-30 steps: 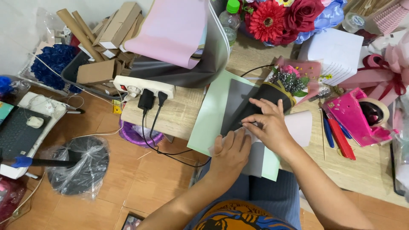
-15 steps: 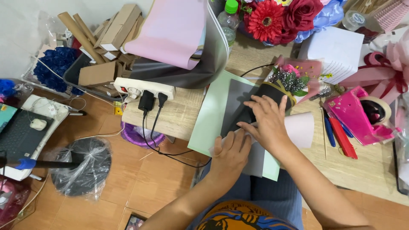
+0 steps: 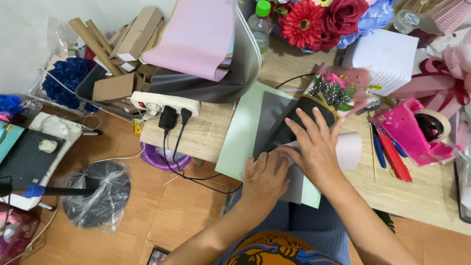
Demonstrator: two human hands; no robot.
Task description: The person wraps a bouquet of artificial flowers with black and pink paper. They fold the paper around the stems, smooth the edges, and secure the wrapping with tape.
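My right hand (image 3: 314,147) lies flat, fingers spread, on a small bouquet (image 3: 333,95) wrapped in black paper with pink and green sprigs at its top. My left hand (image 3: 265,176) presses down beside it on the grey wrapping sheet (image 3: 270,118) near the table's front edge. Under the grey sheet lies a pale green sheet (image 3: 243,132), and a white sheet (image 3: 349,149) sticks out to the right of my right hand. Neither hand grips anything; both push flat on the paper.
On the wooden table (image 3: 206,137) are a power strip (image 3: 164,103) with two black plugs, a pink tape dispenser (image 3: 417,132), pens (image 3: 387,154), rolled pink and grey paper (image 3: 206,44), a bottle (image 3: 260,24) and red flowers (image 3: 314,22). Boxes, a laptop (image 3: 24,159) and a black bag (image 3: 95,191) sit on the floor at left.
My right hand has slid a little further up over the black-wrapped bouquet with its fingers spread wider. My left hand stays pressed on the sheet.
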